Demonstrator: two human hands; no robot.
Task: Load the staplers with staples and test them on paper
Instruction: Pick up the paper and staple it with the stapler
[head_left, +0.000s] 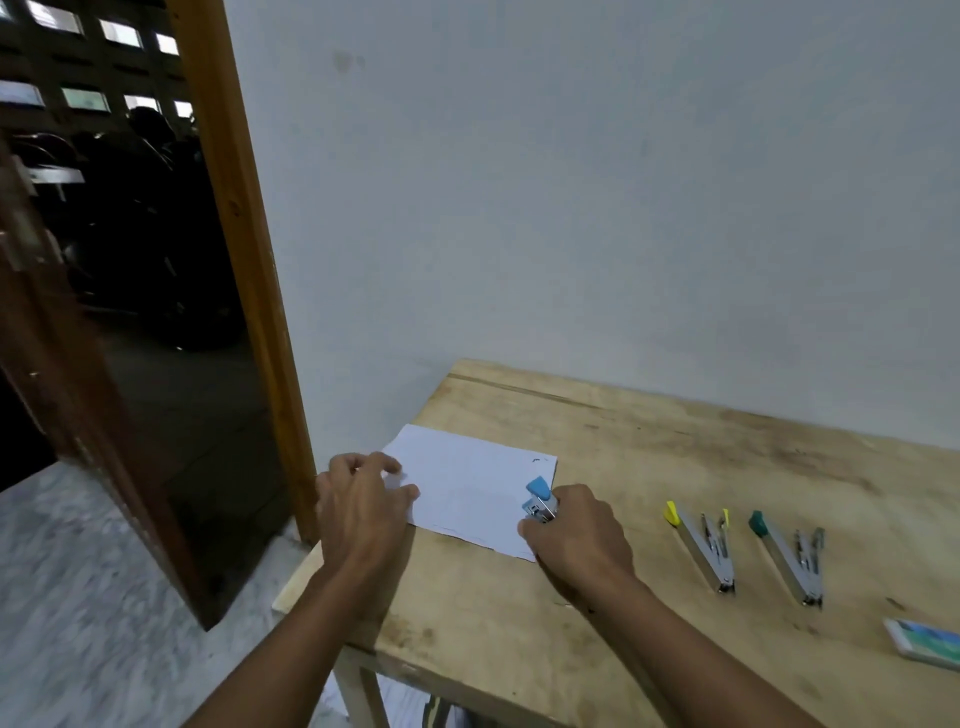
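The table (675, 467) was made of matt, stained wood, the sheet (467, 493) of smooth paper, and the yellow-capped stapler (704, 551) and green-capped stapler (789, 561) of shiny metal with plastic caps.

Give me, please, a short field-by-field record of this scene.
surface: pale wooden table
paper: white paper sheet, near the table's left edge
right hand: grips blue-capped metal stapler at the sheet's right edge
left hand: on the sheet's left edge, grip unclear
idle: yellow-tipped metal stapler and green-tipped metal stapler, lying open, right of the sheet
also: small white-and-green box, far right
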